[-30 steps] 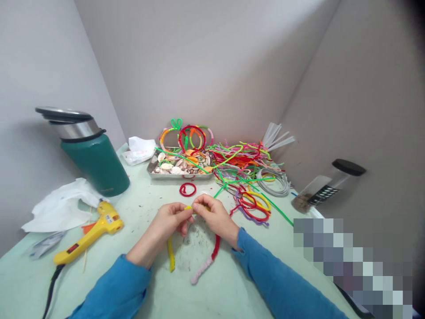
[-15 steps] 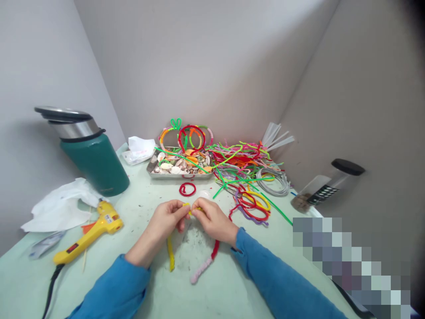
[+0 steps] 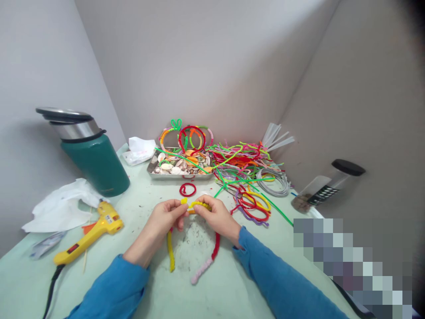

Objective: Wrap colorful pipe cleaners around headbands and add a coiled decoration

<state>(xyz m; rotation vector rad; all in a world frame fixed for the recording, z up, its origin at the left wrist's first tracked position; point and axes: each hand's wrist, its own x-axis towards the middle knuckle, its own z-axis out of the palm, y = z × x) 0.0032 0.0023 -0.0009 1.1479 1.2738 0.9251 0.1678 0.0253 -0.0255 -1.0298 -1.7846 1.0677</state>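
My left hand (image 3: 168, 216) is closed, thumb and finger pinching a yellow pipe cleaner (image 3: 201, 204). Its short end sticks up above those fingertips. From the other side my right hand (image 3: 217, 218) grips the same pipe cleaner, fingers curled. Under the hands lies a curved band wrapped in fuzzy pipe cleaner, with a yellow end (image 3: 171, 257) at the left and a red and pink end (image 3: 202, 270) at the right. A bit of orange shows between the hands; the rest of the band's top is hidden behind them. Just beyond is a red pipe-cleaner ring (image 3: 187, 189).
A yellow glue gun (image 3: 96, 230) lies left, near white paper (image 3: 59, 208) and a green bottle (image 3: 96, 164). Behind are a metal tray (image 3: 179, 176) of shells with wrapped hoops above it, and heaped pipe cleaners (image 3: 239, 157). A clear black-lidded container (image 3: 328, 184) stands right.
My hands have shifted slightly apart, and more of the yellow pipe cleaner shows between and above the fingers. An orange piece has come into sight there. The band's ends stay put.
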